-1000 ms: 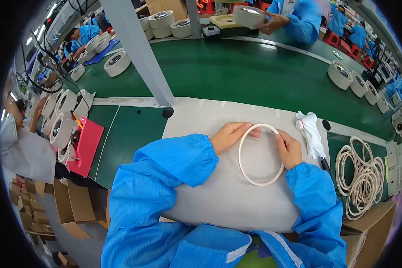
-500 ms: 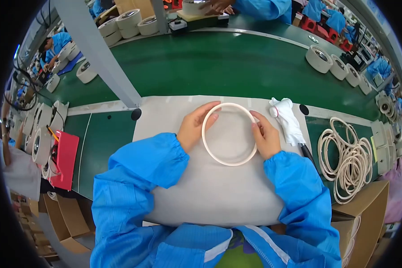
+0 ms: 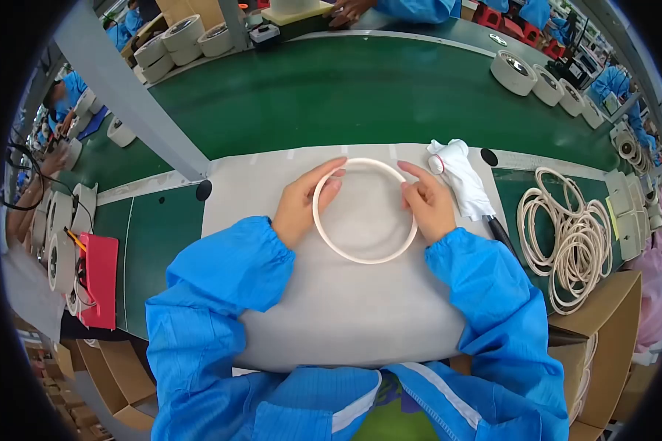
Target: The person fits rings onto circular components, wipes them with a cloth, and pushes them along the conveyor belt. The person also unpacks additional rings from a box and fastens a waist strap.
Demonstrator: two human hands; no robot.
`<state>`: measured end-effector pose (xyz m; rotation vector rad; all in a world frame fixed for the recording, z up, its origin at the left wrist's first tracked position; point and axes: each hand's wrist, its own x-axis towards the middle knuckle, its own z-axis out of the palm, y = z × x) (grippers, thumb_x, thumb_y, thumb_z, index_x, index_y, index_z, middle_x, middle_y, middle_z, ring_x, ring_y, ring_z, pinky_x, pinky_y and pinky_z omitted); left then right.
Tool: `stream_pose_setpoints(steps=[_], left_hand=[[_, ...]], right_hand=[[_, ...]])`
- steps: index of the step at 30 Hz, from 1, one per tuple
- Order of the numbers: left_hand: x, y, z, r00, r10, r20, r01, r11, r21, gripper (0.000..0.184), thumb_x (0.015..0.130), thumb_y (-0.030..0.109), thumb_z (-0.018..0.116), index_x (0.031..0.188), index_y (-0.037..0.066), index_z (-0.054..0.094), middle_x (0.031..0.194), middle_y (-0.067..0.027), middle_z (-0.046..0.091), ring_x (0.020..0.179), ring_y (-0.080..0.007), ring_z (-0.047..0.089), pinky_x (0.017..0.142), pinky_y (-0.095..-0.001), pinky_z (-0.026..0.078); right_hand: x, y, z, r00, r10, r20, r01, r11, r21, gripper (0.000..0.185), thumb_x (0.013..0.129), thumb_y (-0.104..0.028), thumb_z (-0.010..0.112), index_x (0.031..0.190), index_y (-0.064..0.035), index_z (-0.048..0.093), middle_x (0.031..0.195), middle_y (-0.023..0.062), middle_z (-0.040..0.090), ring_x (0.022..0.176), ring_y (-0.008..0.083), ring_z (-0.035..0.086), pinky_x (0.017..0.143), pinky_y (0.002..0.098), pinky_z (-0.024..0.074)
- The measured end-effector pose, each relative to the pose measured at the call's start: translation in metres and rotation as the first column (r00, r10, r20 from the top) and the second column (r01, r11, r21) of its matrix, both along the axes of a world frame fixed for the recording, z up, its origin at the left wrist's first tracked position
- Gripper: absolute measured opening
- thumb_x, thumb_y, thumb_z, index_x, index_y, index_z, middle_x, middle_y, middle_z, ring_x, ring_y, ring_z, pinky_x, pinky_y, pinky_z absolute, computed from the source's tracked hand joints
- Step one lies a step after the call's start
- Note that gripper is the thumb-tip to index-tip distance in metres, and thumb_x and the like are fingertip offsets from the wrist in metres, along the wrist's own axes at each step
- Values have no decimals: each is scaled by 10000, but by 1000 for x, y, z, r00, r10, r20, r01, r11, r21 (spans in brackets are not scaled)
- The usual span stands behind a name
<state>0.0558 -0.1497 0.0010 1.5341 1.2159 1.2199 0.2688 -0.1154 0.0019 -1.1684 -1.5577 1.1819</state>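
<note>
A thin cream-white ring (image 3: 368,260) is held between my two hands above the grey work mat (image 3: 346,316). My left hand (image 3: 305,200) grips its left side, with the thumb and fingers closed around the rim. On the right side, my right hand (image 3: 429,203) pinches the rim near the thumb, while its index finger reaches out past the edge. Just right of that hand lies a white cloth-wrapped tool (image 3: 465,180) with a black handle (image 3: 502,239).
A heap of similar cream rings (image 3: 570,242) lies on the right, beside an open cardboard box (image 3: 603,331). At left stands a red bin (image 3: 99,283). White drum-shaped parts (image 3: 513,72) line the green bench (image 3: 309,95). A co-worker's hand (image 3: 351,10) shows across it.
The view has shifted slightly. My right hand's fingers have spread a little at the rim. Both hands still hold the ring, and the co-worker's hand across the bench has moved.
</note>
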Motion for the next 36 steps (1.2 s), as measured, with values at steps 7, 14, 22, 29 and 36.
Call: stream_pose_setpoints(steps=[7, 14, 22, 29, 36], left_hand=[[2, 2, -7, 970, 5, -243, 11, 998, 63, 356, 857, 67, 442, 1210, 34, 409, 1083, -120, 539, 1017, -201, 502, 873, -281, 382], [0, 0, -10, 949, 48, -312, -16, 994, 105, 368, 858, 47, 410, 1225, 42, 387, 1099, -146, 527, 1038, -219, 498, 884, -289, 378], [5, -3, 0, 949, 57, -310, -53, 998, 19, 355, 880, 92, 396, 1233, 70, 375, 1089, -141, 531, 1041, -218, 496, 881, -279, 377], [4, -2, 3, 977, 28, -209, -18, 999, 47, 309, 901, 164, 380, 1185, 46, 411, 1075, -139, 535, 1031, -212, 501, 880, -283, 377], [5, -2, 4, 987, 18, -161, -12, 999, 37, 313, 901, 169, 385, 1177, 25, 419, 1069, -134, 536, 1031, -204, 499, 878, -283, 375]], right_hand=[[2, -2, 3, 994, 45, -98, -64, 978, -201, 264, 849, -100, 443, 1083, -47, 551, 691, 15, 537, 564, 57, 426, 541, 192, 365], [-1, -1, -9, 999, 21, -50, -22, 1000, -22, 255, 867, -97, 415, 1077, -48, 550, 749, 28, 559, 551, 68, 456, 536, 196, 388], [-2, -4, 2, 997, 36, -68, -46, 987, -152, 240, 870, -107, 418, 1056, -40, 554, 745, 36, 561, 563, 77, 470, 547, 196, 389], [-2, -5, 2, 995, 56, -80, -63, 994, -87, 235, 873, -113, 418, 1047, -42, 558, 738, 38, 559, 557, 77, 464, 544, 195, 385], [-3, -6, 1, 995, 59, -79, -67, 993, -96, 230, 872, -106, 415, 1038, -39, 560, 722, 32, 550, 557, 74, 458, 543, 190, 383]])
